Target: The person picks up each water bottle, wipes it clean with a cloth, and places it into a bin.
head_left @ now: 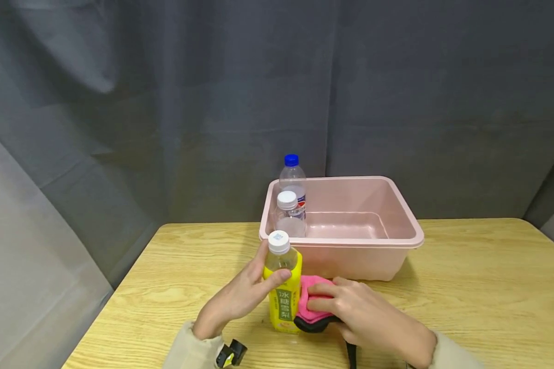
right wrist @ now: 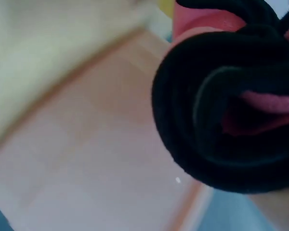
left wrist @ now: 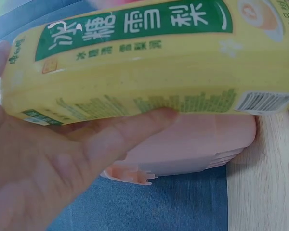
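Observation:
My left hand (head_left: 240,297) grips a drink bottle (head_left: 285,307) with a yellow label and a white cap. Its thumb lies across the front near the bottle's shoulder, and the bottle stands almost upright before the bin. In the left wrist view the label (left wrist: 149,77) shows green panels with white characters and a barcode. My right hand (head_left: 369,312) holds a bunched pink cloth (head_left: 315,292) with black edging against the bottle's right side. Close up in the right wrist view, the black edging (right wrist: 183,115) is rolled around pink fabric.
Just behind the hands stands a pink plastic bin (head_left: 351,259) on the wooden table (head_left: 203,266). At its left end are a blue-capped clear bottle (head_left: 292,177) and a white-capped clear bottle (head_left: 290,225). Grey curtain (head_left: 240,102) hangs behind the table.

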Tool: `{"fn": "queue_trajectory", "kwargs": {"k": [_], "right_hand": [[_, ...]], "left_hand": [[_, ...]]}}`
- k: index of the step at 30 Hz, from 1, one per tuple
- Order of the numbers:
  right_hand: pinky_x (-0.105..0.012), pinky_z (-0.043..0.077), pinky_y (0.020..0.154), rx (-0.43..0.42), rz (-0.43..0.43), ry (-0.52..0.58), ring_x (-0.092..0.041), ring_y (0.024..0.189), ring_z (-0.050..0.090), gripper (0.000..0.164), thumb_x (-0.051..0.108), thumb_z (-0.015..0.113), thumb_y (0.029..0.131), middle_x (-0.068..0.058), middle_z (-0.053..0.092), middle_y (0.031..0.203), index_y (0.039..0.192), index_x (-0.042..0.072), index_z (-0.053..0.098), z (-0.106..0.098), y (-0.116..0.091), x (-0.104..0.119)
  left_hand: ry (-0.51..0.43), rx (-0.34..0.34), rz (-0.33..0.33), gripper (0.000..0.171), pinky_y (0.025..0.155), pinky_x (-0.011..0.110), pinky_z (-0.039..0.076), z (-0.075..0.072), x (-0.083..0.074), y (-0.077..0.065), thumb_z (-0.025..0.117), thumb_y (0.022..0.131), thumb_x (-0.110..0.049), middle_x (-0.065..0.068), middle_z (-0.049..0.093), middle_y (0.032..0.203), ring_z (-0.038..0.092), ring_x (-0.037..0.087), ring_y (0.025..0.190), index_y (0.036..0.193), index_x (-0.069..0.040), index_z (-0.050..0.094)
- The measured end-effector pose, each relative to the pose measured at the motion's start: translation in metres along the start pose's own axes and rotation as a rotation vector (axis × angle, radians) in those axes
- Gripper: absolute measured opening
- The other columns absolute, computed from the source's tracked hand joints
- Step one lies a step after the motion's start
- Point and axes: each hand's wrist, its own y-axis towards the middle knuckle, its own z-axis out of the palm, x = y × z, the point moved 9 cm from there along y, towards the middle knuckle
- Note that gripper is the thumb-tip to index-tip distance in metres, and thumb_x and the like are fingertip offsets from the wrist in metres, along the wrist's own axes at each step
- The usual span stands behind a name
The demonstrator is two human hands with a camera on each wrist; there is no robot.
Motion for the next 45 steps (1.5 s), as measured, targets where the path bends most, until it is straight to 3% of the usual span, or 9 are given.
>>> {"fn": "queue_trajectory", "kwargs": {"k": [5, 14, 18, 23, 28, 31, 34, 41, 45], "right_hand": [[-0.023, 0.053, 0.071, 0.162, 0.048, 0.077, -0.007, 0.089, 0.060, 0.047, -0.006, 0.078, 0.066, 0.014, 0.067, 0.107, 0.104, 0.021, 0.074, 0.035, -0.008, -0.002], [-0.028, 0.058, 0.077, 0.178, 0.067, 0.115, -0.011, 0.097, 0.067, 0.049, -0.013, 0.073, 0.066, 0.006, 0.069, 0.112, 0.105, 0.016, 0.077, 0.035, -0.007, -0.007], [-0.038, 0.059, 0.082, 0.112, 0.086, 0.116, -0.016, 0.106, 0.067, 0.054, -0.011, 0.071, 0.064, 0.003, 0.069, 0.119, 0.111, 0.016, 0.077, 0.017, -0.005, -0.008], [-0.044, 0.058, 0.081, -0.101, 0.068, 0.088, -0.022, 0.107, 0.067, 0.068, -0.011, 0.068, 0.059, 0.001, 0.068, 0.127, 0.121, 0.016, 0.074, -0.026, 0.001, -0.009], [-0.025, 0.050, 0.097, -0.290, 0.050, 0.105, -0.025, 0.107, 0.067, 0.065, -0.011, 0.073, 0.061, -0.002, 0.067, 0.127, 0.121, 0.015, 0.073, -0.066, 0.002, -0.011], [-0.016, 0.037, 0.107, -0.314, 0.060, 0.134, -0.026, 0.109, 0.067, 0.062, -0.010, 0.077, 0.065, -0.003, 0.067, 0.127, 0.121, 0.015, 0.073, -0.072, 0.002, -0.012], [-0.015, 0.036, 0.108, -0.303, 0.058, 0.146, -0.026, 0.109, 0.066, 0.062, -0.010, 0.078, 0.065, -0.004, 0.067, 0.127, 0.121, 0.015, 0.073, -0.070, 0.001, -0.012], [-0.014, 0.038, 0.105, -0.267, 0.082, 0.139, -0.023, 0.110, 0.066, 0.067, -0.012, 0.077, 0.063, 0.001, 0.067, 0.127, 0.123, 0.017, 0.073, -0.075, -0.004, -0.017], [-0.012, 0.037, 0.103, -0.293, 0.105, 0.132, -0.022, 0.108, 0.066, 0.067, -0.010, 0.082, 0.063, 0.001, 0.067, 0.126, 0.123, 0.017, 0.073, -0.085, -0.009, -0.024]], "left_hand": [[0.002, 0.005, 0.000, 0.080, 0.116, 0.061, 0.027, 0.000, 0.000, 0.000, 0.050, 0.106, -0.045, 0.020, 0.019, 0.165, 0.024, 0.038, 0.148, 0.163, -0.013, 0.003], [0.002, -0.008, 0.032, 0.072, 0.113, 0.059, 0.034, -0.001, -0.003, 0.001, 0.050, 0.106, -0.045, 0.020, 0.042, 0.152, 0.041, 0.036, 0.139, 0.159, -0.012, 0.015], [0.037, -0.008, 0.049, 0.072, 0.111, 0.056, 0.038, 0.000, -0.005, -0.001, 0.049, 0.106, -0.046, 0.019, 0.050, 0.146, 0.047, 0.034, 0.135, 0.159, -0.012, 0.016], [0.060, -0.006, 0.038, 0.076, 0.111, 0.057, 0.038, 0.001, -0.004, -0.002, 0.048, 0.106, -0.048, 0.021, 0.047, 0.149, 0.045, 0.035, 0.137, 0.161, -0.014, 0.008], [0.101, -0.037, 0.058, 0.076, 0.113, 0.058, 0.035, -0.003, -0.010, -0.001, 0.053, 0.105, -0.043, 0.019, 0.034, 0.158, 0.037, 0.034, 0.142, 0.161, -0.011, 0.014], [0.177, -0.095, 0.111, 0.067, 0.112, 0.056, 0.038, -0.008, -0.018, -0.003, 0.060, 0.103, -0.032, 0.017, 0.040, 0.152, 0.040, 0.031, 0.138, 0.156, -0.006, 0.029], [0.212, -0.141, 0.157, 0.056, 0.104, 0.052, 0.047, -0.010, -0.024, -0.004, 0.064, 0.101, -0.024, 0.013, 0.053, 0.135, 0.052, 0.027, 0.124, 0.147, -0.003, 0.040], [0.186, -0.265, 0.226, 0.071, 0.089, 0.043, 0.058, -0.010, -0.037, -0.006, 0.072, 0.085, -0.009, 0.015, 0.060, 0.125, 0.063, 0.025, 0.107, 0.145, -0.005, 0.034], [0.184, -0.290, 0.265, 0.081, 0.086, 0.040, 0.058, -0.007, -0.041, -0.007, 0.070, 0.080, -0.003, 0.017, 0.060, 0.128, 0.065, 0.024, 0.101, 0.148, -0.011, 0.027]]}}
